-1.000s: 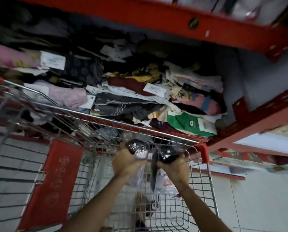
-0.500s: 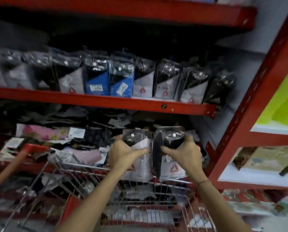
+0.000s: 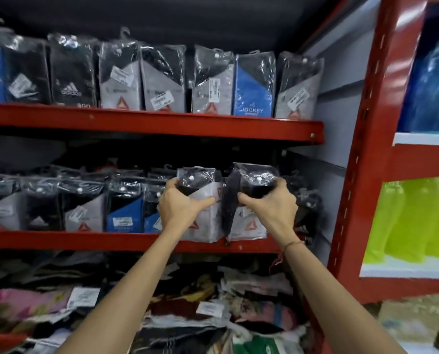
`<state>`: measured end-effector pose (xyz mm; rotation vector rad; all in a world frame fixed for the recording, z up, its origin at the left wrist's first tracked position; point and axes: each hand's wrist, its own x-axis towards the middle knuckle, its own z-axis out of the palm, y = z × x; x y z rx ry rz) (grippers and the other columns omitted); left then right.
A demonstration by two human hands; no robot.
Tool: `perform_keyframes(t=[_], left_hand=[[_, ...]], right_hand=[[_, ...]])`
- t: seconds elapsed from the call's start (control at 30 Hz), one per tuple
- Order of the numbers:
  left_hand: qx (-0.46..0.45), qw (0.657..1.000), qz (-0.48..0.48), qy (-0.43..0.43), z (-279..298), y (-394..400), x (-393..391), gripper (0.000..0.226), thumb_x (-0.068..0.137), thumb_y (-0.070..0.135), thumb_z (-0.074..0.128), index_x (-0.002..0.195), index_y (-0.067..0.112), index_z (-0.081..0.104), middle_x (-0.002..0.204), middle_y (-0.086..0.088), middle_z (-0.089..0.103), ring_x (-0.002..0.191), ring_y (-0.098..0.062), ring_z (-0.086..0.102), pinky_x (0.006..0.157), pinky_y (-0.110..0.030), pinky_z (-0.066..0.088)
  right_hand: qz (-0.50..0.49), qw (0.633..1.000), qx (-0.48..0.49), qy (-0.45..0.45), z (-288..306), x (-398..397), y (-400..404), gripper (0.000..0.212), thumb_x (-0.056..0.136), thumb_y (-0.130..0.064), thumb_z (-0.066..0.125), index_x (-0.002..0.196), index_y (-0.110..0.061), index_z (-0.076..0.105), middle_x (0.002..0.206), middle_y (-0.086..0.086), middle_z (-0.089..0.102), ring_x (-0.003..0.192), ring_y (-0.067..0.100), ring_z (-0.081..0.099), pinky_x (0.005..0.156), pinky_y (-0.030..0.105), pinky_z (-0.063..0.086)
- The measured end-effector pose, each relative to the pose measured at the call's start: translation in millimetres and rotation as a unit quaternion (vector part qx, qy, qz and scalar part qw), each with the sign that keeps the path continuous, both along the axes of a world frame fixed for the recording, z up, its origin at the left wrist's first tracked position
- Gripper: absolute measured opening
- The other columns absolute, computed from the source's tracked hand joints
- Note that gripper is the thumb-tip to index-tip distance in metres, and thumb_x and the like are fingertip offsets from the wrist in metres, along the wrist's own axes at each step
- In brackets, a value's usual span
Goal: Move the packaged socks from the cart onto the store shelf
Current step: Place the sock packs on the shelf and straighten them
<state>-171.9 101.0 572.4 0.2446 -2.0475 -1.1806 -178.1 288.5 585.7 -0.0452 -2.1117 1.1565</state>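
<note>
Left hand (image 3: pixel 180 205) grasps one sock pack (image 3: pixel 203 213); right hand (image 3: pixel 272 205) grasps a second sock pack (image 3: pixel 249 221), the two held side by side. Both packs stand at the front edge of the middle shelf (image 3: pixel 85 240), right of the row of packaged socks (image 3: pixel 80 200). Behind and above, an upper shelf (image 3: pixel 149 123) carries more upright packs.

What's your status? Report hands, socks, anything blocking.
Left hand shut on left pack; right hand shut on right pack. Both at the middle shelf, right end. Packs already stand to the left.
</note>
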Motion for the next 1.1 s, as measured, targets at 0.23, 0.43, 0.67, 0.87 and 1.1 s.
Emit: perform_keyframes(t=[0.23,0.43,0.67,0.87,1.1], left_hand=[[-0.01,0.999,0.045,0.023,5,6,-39,0.1,0.05,0.046,0.088,0.133,0.009,0.044,0.126,-0.012,0.061,0.116,-0.032,0.057,0.096,-0.044,0.049],[-0.03,0.996,0.06,0.067,-20,21,-55,0.106,0.057,0.043,0.087,0.14,0.005,0.034,0.135,-0.016,0.05,0.123,-0.033,0.051,0.095,-0.043,0.047],[-0.158,0.985,0.063,-0.01,-38,28,-50,0.117,0.075,0.048,0.074,0.152,0.003,-0.001,0.143,-0.022,0.032,0.127,-0.034,0.04,0.091,-0.038,0.05],[-0.298,0.945,0.117,-0.071,-22,33,-40,0.102,0.084,0.043,0.067,0.15,-0.005,0.004,0.156,-0.03,0.003,0.145,-0.042,0.01,0.117,-0.043,0.028],[-0.47,0.878,-0.089,-0.004,19,55,-48,0.089,0.081,0.04,0.07,0.149,0.008,0.024,0.153,-0.009,0.034,0.143,-0.023,0.027,0.122,-0.035,0.007]], right_hand=[[-0.008,1.0,-0.028,0.007,-5,-37,-27,0.092,0.058,-0.048,0.083,0.13,-0.006,0.044,0.119,0.013,0.064,0.107,0.03,0.063,0.087,0.038,0.051],[0.0,0.998,-0.025,0.051,-30,-53,-51,0.089,0.066,-0.04,0.081,0.136,-0.004,0.039,0.131,0.015,0.055,0.122,0.031,0.053,0.095,0.038,0.047],[0.034,0.998,0.044,0.01,-65,-42,-48,0.093,0.079,-0.047,0.073,0.147,-0.003,0.026,0.142,0.012,0.042,0.121,0.028,0.055,0.087,0.032,0.05],[0.012,0.958,0.26,-0.121,-26,-39,-20,0.071,0.082,-0.043,0.071,0.13,0.004,0.048,0.106,0.015,0.066,0.099,0.029,0.067,0.078,0.034,0.055],[0.036,0.935,0.349,-0.055,17,-56,48,0.067,0.071,-0.032,0.084,0.129,-0.011,0.058,0.12,0.011,0.066,0.109,0.029,0.064,0.09,0.039,0.054]])
